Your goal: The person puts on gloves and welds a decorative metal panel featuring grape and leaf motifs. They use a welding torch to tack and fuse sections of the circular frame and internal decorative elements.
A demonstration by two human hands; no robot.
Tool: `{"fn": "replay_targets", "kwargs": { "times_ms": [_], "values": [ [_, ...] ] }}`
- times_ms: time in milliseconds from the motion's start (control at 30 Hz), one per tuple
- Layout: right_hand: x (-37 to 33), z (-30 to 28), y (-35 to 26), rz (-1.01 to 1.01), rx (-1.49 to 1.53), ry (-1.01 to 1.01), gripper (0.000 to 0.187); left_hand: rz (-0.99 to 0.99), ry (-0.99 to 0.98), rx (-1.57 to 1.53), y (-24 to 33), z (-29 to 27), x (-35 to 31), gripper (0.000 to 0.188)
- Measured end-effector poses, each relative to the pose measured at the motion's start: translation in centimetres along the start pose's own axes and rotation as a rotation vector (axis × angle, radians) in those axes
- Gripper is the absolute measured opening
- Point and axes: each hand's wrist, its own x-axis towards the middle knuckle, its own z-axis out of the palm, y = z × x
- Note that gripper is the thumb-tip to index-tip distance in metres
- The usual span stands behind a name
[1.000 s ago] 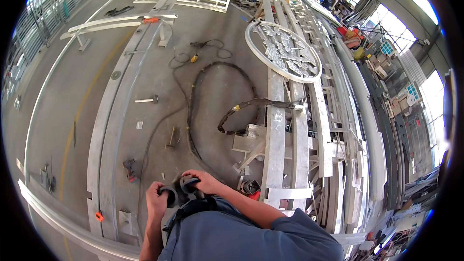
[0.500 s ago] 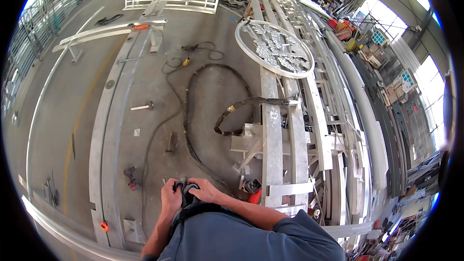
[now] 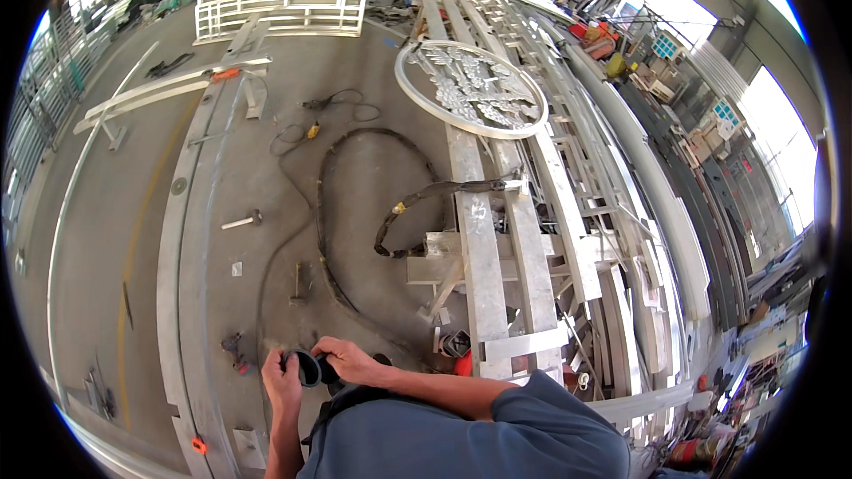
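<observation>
In front of my body, low in the view, both hands grip a dark item with a round, pale-rimmed opening (image 3: 309,369); I cannot make out its kind. My left hand (image 3: 281,379) pinches its left edge, thumb and fingers closed. Bent across from the right, my right hand (image 3: 353,362) is closed on the dark part beside that opening. Part of the item is hidden behind the fingers and my shirt. On the floor to the left lies a red and black power tool (image 3: 234,351). Farther off are a hammer (image 3: 241,220) and another T-shaped tool (image 3: 299,284).
A thick dark cable (image 3: 321,239) loops across the floor up to the metal beams (image 3: 479,248) on the right. An oval metal frame with ornament (image 3: 475,89) rests on those beams. Long flat profiles (image 3: 173,275) run along the left, with an orange tape measure (image 3: 199,445) near their end.
My hands have moved left and slightly down. The dark item's round opening now faces the view, wider than before. The surroundings have shifted left in the picture.
</observation>
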Motion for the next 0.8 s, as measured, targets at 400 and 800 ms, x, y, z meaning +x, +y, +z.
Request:
{"fn": "replay_targets", "kwargs": {
  "times_ms": [400,800],
  "values": [
    [2.3,-5.5,-3.5,0.195,0.413,0.239,0.033,-0.245,0.103,-0.793,6.6,-9.4,7.3,0.024],
    [2.2,-1.9,-4.0,0.174,0.197,0.065,0.01,-0.212,0.172,-0.361,5.5,-12.3,6.1,0.019]
  ]
}}
